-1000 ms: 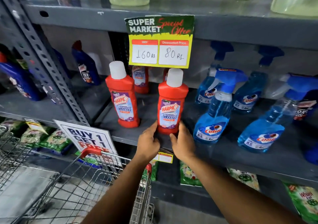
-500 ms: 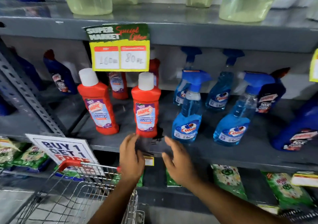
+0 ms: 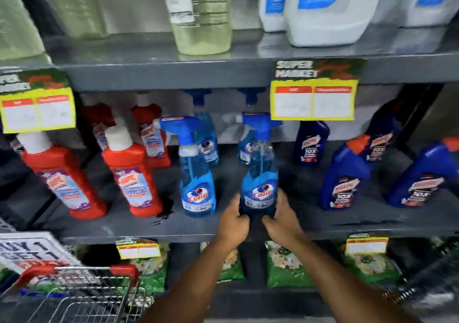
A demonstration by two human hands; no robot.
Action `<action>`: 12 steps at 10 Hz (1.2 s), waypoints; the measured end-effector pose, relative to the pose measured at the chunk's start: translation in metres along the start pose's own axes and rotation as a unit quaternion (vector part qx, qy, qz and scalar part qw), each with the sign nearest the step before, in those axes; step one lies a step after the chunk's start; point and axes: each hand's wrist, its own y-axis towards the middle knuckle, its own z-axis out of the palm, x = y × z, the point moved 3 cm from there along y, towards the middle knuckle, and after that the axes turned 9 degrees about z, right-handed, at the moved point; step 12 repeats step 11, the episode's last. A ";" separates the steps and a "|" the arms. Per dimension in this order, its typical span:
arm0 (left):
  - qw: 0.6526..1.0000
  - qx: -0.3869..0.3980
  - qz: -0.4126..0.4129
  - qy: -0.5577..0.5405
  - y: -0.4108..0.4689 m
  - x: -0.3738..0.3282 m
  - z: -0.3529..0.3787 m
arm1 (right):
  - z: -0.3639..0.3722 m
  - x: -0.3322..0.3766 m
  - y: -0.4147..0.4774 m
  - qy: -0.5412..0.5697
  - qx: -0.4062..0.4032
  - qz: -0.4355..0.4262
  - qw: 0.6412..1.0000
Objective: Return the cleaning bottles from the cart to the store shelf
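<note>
A blue Colin spray bottle (image 3: 260,173) stands upright on the grey middle shelf (image 3: 124,226). My left hand (image 3: 233,219) grips its base from the left and my right hand (image 3: 282,219) grips it from the right. A second blue spray bottle (image 3: 196,173) stands just left of it. Two red Harpic bottles (image 3: 131,173) (image 3: 62,176) with white caps stand further left, more red ones behind. Dark blue Harpic bottles (image 3: 344,176) stand to the right. The wire cart (image 3: 82,295) with red handle sits at the lower left.
Large pale-green and white jugs (image 3: 201,15) fill the upper shelf. Yellow price tags (image 3: 314,99) hang from its edge. Green packets (image 3: 285,265) lie on the lower shelf. A "Buy 1 Get 1" sign (image 3: 27,250) sits above the cart.
Both hands left the red Harpic bottle and moved right; they now grip the blue Colin spray bottle. The view shifted rightward and upward.
</note>
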 end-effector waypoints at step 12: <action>0.998 0.060 -0.019 0.014 0.007 -0.098 0.157 | -0.160 -0.088 0.000 0.090 -0.123 -0.019 0.988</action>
